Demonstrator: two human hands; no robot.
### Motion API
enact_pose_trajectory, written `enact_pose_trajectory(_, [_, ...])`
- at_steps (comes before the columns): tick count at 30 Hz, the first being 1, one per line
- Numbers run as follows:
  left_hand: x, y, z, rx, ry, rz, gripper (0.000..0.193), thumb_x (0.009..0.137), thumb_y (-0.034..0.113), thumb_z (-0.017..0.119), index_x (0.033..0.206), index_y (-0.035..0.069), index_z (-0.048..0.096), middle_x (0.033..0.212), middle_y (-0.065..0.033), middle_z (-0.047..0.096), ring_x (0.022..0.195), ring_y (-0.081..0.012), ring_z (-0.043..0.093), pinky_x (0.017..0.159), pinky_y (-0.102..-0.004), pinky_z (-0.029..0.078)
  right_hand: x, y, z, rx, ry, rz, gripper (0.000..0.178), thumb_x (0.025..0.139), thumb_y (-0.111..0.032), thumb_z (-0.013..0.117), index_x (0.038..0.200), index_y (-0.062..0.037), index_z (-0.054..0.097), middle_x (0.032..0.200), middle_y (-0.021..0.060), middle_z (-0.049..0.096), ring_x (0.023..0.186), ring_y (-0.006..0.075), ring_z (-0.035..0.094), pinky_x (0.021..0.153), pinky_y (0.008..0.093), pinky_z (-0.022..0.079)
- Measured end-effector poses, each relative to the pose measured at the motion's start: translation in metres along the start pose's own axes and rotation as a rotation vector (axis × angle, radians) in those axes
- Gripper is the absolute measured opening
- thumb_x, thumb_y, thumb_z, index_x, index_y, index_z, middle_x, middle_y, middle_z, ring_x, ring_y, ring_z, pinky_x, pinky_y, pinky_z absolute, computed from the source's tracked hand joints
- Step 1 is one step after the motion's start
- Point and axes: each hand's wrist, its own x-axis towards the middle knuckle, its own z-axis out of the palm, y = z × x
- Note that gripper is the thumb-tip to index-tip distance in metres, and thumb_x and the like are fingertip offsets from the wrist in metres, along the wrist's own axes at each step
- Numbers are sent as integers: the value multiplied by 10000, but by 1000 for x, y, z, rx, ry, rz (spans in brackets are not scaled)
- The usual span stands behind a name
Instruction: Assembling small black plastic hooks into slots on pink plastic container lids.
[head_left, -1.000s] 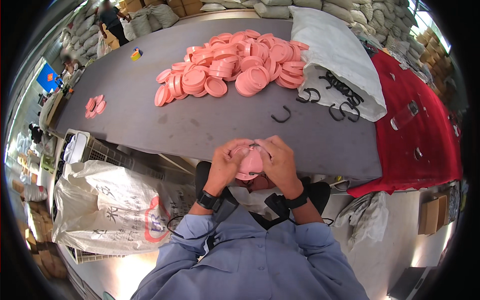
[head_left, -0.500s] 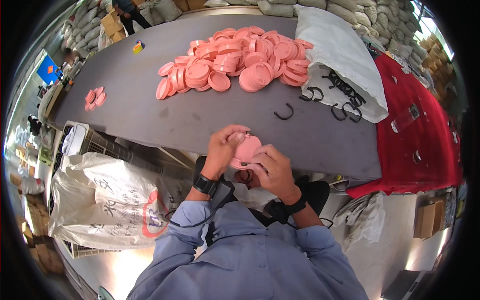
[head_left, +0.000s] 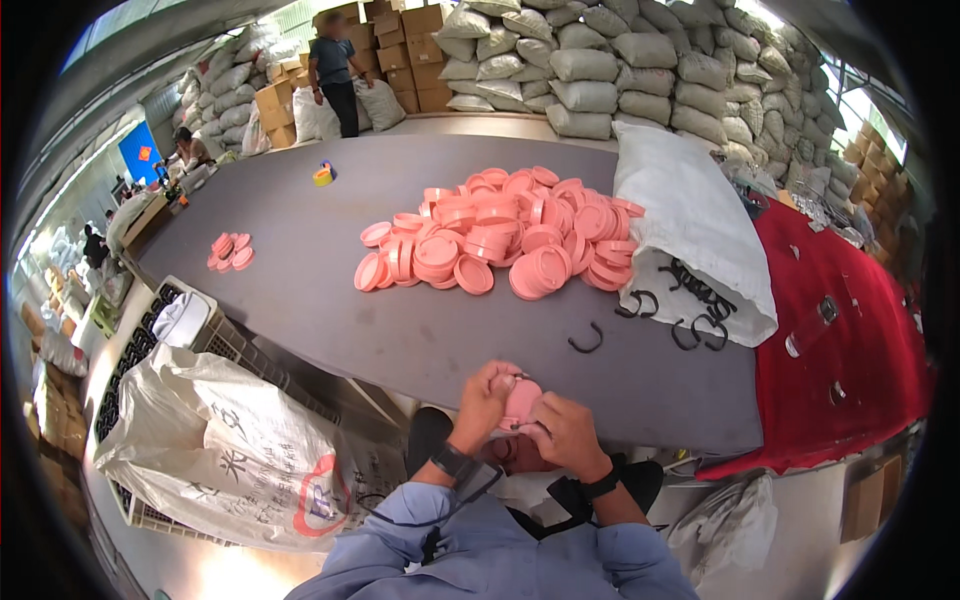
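Between my two hands is a round pink lid, held over the table's near edge. My left hand is closed on the lid's left side, with the thumb and fingers near its upper rim. My right hand pinches the lower right side. Small dark bits show at the fingertips, perhaps ends of a black curved handle; most of that piece is hidden. Below the hands, more pink shows near my lap. A loose black curved handle lies on the table ahead of my right hand.
A large heap of pink lids covers the table's middle, with a smaller group of pink pieces at left. Black handles spill from a white sack. Red cloth lies right; a printed sack stands left. A person stands beyond.
The view has tilted up, so everything sits lower in the picture and more of the far wall shows. Both hands still grip the pink lid, with the fingers slightly shifted.
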Motion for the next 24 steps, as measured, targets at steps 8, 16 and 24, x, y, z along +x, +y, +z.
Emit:
enact_pose_trajectory(8, [-23,-26,17,308,140,151,203,994,92,568,1146,-3,664,1029,-177,720,975,-304,700,888,-386,540,-16,27,-6,-205,-215,-52,218,811,-270,757,860,-104,624,919,57,599,843,271,623,698,416,478])
enact_pose_trajectory(16, [-33,12,6,70,104,177,216,928,24,660,1141,-4,675,1161,-116,740,1046,-196,685,954,-349,546,-9,-9,-12,265,63,241,476,812,-93,823,1241,-53,620,1108,102,675,985,257,683,865,369,560])
enact_pose_trajectory(24, [-29,34,36,35,36,137,229,946,33,652,1168,-4,695,1148,-106,747,1073,-168,673,979,-324,526,-39,11,-4,594,17,676,439,821,-19,835,1189,-27,596,967,7,653,870,78,617,807,274,539])
